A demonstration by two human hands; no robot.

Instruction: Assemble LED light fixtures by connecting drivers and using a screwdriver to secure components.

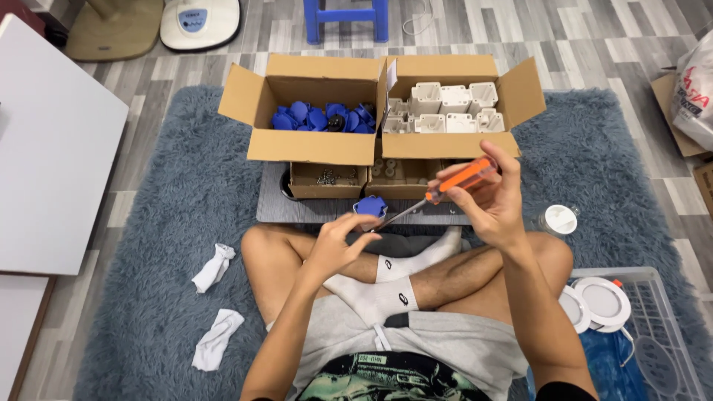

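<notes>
Between hands (pixel 416 219): screwdriver (pixel 438 191), blue cap (pixel 370 206)

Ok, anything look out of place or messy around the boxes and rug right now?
Two crumpled white cloths lie loose on the rug, left of the legs. Otherwise both boxes sit upright, nothing spilled; the right hand holds the screwdriver.

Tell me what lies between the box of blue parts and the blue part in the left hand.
In the head view, a small open cardboard tray holding screws sits between the box of blue parts and the blue part held by the left hand.
</notes>
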